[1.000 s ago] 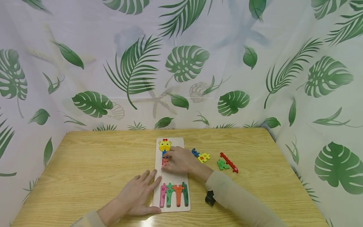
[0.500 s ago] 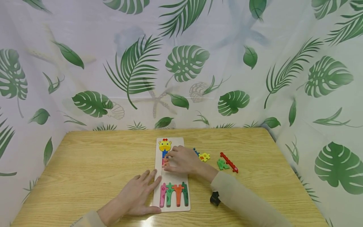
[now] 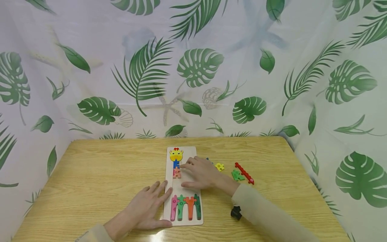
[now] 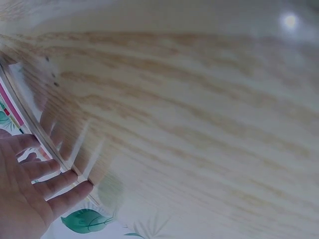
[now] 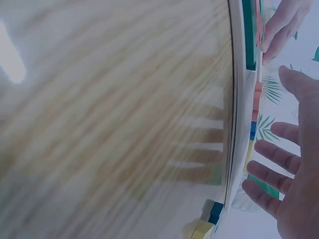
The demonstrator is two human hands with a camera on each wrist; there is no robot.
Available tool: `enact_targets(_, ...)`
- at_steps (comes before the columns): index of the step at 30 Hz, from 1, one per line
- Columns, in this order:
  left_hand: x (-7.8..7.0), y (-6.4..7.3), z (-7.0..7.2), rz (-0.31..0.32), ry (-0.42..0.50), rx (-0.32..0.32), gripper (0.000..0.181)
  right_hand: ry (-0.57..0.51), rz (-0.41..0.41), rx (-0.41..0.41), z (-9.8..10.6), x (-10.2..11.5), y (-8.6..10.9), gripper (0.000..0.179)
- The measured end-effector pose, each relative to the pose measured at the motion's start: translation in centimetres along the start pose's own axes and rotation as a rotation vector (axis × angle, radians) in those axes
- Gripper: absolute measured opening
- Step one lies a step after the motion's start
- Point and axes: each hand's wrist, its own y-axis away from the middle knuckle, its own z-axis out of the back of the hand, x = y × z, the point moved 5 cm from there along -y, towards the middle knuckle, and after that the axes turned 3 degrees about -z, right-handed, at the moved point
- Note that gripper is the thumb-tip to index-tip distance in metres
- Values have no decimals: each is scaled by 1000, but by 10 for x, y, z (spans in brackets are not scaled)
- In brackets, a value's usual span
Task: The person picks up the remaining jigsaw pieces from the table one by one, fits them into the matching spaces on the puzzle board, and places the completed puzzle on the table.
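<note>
A pale wooden puzzle board [image 3: 185,188] lies upright before me. At its top sits a yellow giraffe head piece [image 3: 176,155], with a blue piece [image 3: 176,164] and a salmon piece [image 3: 176,173] below it. Along the bottom stand pink [image 3: 173,208], green [image 3: 180,210], orange [image 3: 190,209] and dark green [image 3: 198,210] leg pieces. My left hand [image 3: 148,206] has its fingers spread, with fingertips and thumb at the board's left edge. My right hand [image 3: 203,173] hovers over the board's right side, fingers relaxed and holding nothing, just right of the blue and salmon pieces.
Right of the board lie a yellow puzzle piece [image 3: 219,166], a blue piece [image 3: 207,159] mostly hidden by my right hand, a green piece [image 3: 237,175] and a long red piece [image 3: 245,173]. A black object [image 3: 236,212] shows under my right sleeve. A leaf-print curtain hangs behind the table.
My right hand has drawn back to the right from the blue and salmon pieces, uncovering them, and its fingers have loosened. My left hand has stayed at the board's edge.
</note>
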Motion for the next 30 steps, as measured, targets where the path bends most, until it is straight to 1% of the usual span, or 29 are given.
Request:
enact_targets(4,-1,0,1,-2,2,-8,109,-2,6,10,1,-3,5,71)
enact_targets(10,-1,1,3,-1,1,-17,109,-45,-9,22,4,-9,14,74)
enact_targets(18,-1,1,2,2,-3,-13,109,-12,-32,18,4,-19,23,78)
enact_targets(22,-1,0,1,3,-1,-12,110,-16,-35,14,7,-22,29,78)
enact_targets(30,-1,2,1,-2,-4,-20,110,-9,-47,14,5,-35,39,75)
